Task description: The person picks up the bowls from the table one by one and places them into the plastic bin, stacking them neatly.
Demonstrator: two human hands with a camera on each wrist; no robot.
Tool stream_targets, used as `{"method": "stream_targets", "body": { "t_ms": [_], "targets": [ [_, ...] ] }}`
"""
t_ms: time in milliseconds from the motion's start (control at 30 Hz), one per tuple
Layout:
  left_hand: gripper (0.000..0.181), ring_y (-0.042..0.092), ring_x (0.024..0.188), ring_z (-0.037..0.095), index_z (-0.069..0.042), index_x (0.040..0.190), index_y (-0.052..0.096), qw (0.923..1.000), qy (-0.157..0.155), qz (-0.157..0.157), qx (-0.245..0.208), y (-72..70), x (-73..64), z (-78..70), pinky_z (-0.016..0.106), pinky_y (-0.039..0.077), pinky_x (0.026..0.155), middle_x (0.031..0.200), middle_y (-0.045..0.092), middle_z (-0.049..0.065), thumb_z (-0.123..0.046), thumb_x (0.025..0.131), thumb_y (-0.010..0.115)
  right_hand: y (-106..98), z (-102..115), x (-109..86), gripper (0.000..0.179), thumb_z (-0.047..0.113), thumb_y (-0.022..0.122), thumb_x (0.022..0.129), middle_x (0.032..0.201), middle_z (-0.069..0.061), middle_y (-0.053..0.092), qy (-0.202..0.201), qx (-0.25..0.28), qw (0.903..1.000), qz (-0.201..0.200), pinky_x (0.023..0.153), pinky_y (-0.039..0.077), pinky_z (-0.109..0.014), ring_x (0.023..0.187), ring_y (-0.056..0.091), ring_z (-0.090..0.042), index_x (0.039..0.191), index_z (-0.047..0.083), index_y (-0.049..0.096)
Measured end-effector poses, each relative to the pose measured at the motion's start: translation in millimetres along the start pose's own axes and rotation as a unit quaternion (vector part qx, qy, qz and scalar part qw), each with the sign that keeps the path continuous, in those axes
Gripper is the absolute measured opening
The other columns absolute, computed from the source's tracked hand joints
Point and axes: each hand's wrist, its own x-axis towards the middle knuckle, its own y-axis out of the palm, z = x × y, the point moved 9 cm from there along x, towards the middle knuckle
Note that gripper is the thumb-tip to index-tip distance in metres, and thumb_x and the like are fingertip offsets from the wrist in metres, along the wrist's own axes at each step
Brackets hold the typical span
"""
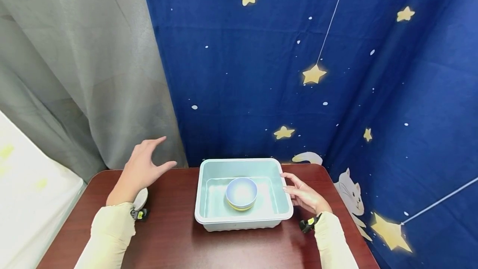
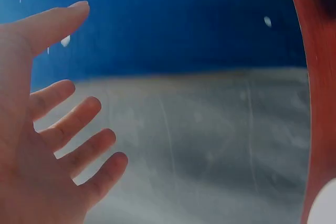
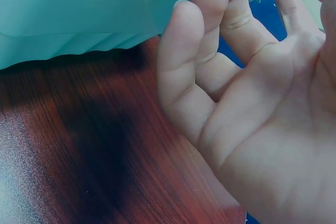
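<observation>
Tub with bowl inside is sat at table centre, right hand laid at its 3 o'clock rim with fingers loose and nothing clamped, left hand raised spread-open at 9 o'clock; a two-sided hold is judged to be called for next.

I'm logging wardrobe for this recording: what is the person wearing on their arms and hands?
Both arms are in long, pale cream sleeves reaching the wrists. The left hand and right hand are bare, without gloves. At each cuff sits a small dark device with a yellow-green mark, probably the wrist camera mounts.
</observation>
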Motion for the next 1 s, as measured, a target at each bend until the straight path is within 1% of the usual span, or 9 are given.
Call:
{"method": "stream_targets", "body": {
  "t_ms": [200, 300, 433, 533, 633, 800, 900, 1000],
  "targets": [
    [0.092, 0.036, 0.135, 0.054, -0.015, 0.157, 0.040, 0.9992, -0.032, -0.017, -0.018, -16.7, -11.1, 32.8, 0.070, 0.036, 0.100, 0.151, 0.044, 0.026, -0.056, 0.084, 0.078, -1, -1, 0.1, 0.064, 0.017, 0.055, 0.106, 0.135, -0.016, 0.061, 0.000, 0.004, 1.0000, 0.001, 0.091, 0.060, -0.047, 0.110, 0.072, -0.024, 0.157, 0.014, 0.016],
    [0.096, 0.031, 0.135, 0.058, -0.015, 0.159, 0.037, 0.9984, -0.048, -0.020, -0.023, -19.2, -15.2, 49.4, 0.071, 0.034, 0.100, 0.153, 0.040, 0.029, -0.057, 0.083, 0.078, -3, -2, 0.1, 0.064, 0.018, 0.054, 0.106, 0.134, -0.016, 0.061, 0.002, 0.005, 1.0000, -0.002, 0.091, 0.059, -0.047, 0.110, 0.072, -0.023, 0.157, 0.014, 0.016],
    [0.099, 0.025, 0.140, 0.058, -0.011, 0.160, 0.033, 0.9973, -0.062, -0.025, -0.030, -18.8, -22.6, 73.4, 0.072, 0.026, 0.103, 0.157, 0.034, 0.032, -0.054, 0.083, 0.080, -3, -4, 1.0, 0.063, 0.018, 0.054, 0.106, 0.135, -0.016, 0.061, 0.005, 0.006, 1.0000, -0.007, 0.091, 0.059, -0.046, 0.111, 0.071, -0.024, 0.157, 0.015, 0.016],
    [0.102, 0.019, 0.143, 0.057, -0.009, 0.160, 0.030, 0.9956, -0.083, -0.024, -0.036, -16.2, -31.9, 91.6, 0.073, 0.024, 0.102, 0.160, 0.028, 0.032, -0.052, 0.083, 0.080, -3, -5, 2.4, 0.062, 0.018, 0.054, 0.106, 0.137, -0.018, 0.059, 0.009, 0.009, 0.9999, -0.010, 0.092, 0.059, -0.047, 0.112, 0.071, -0.025, 0.157, 0.017, 0.018],
    [0.104, 0.016, 0.143, 0.057, -0.008, 0.161, 0.028, 0.9938, -0.102, -0.021, -0.038, -10.0, -40.7, 108.8, 0.073, 0.024, 0.100, 0.160, 0.026, 0.033, -0.052, 0.083, 0.080, -3, -6, 3.1, 0.062, 0.018, 0.054, 0.106, 0.140, -0.022, 0.057, 0.013, 0.009, 0.9998, -0.016, 0.091, 0.059, -0.047, 0.113, 0.070, -0.026, 0.157, 0.019, 0.019],
    [0.102, 0.019, 0.141, 0.060, -0.004, 0.160, 0.028, 0.9926, -0.116, -0.017, -0.031, 2.4, -51.1, 132.4, 0.074, 0.022, 0.103, 0.157, 0.027, 0.038, -0.052, 0.085, 0.078, -3, -5, 3.0, 0.061, 0.018, 0.053, 0.106, 0.142, -0.024, 0.054, 0.012, 0.011, 0.9997, -0.020, 0.091, 0.059, -0.048, 0.115, 0.069, -0.028, 0.157, 0.019, 0.019],
    [0.103, 0.020, 0.139, 0.063, -0.002, 0.159, 0.028, 0.9917, -0.126, -0.006, -0.026, 10.8, -56.7, 143.5, 0.076, 0.022, 0.104, 0.155, 0.028, 0.041, -0.054, 0.085, 0.077, -3, -5, 3.0, 0.061, 0.017, 0.053, 0.107, 0.143, -0.023, 0.054, 0.008, 0.013, 0.9998, -0.014, 0.092, 0.059, -0.047, 0.116, 0.069, -0.029, 0.157, 0.018, 0.018],
    [0.106, 0.022, 0.137, 0.065, 0.001, 0.158, 0.027, 0.9914, -0.129, 0.012, -0.020, 19.9, -60.2, 152.1, 0.077, 0.020, 0.104, 0.152, 0.028, 0.044, -0.054, 0.084, 0.077, -3, -5, 2.6, 0.062, 0.016, 0.052, 0.107, 0.142, -0.023, 0.055, 0.007, 0.016, 0.9998, -0.009, 0.092, 0.059, -0.047, 0.116, 0.070, -0.028, 0.157, 0.018, 0.017]
  ]
}}
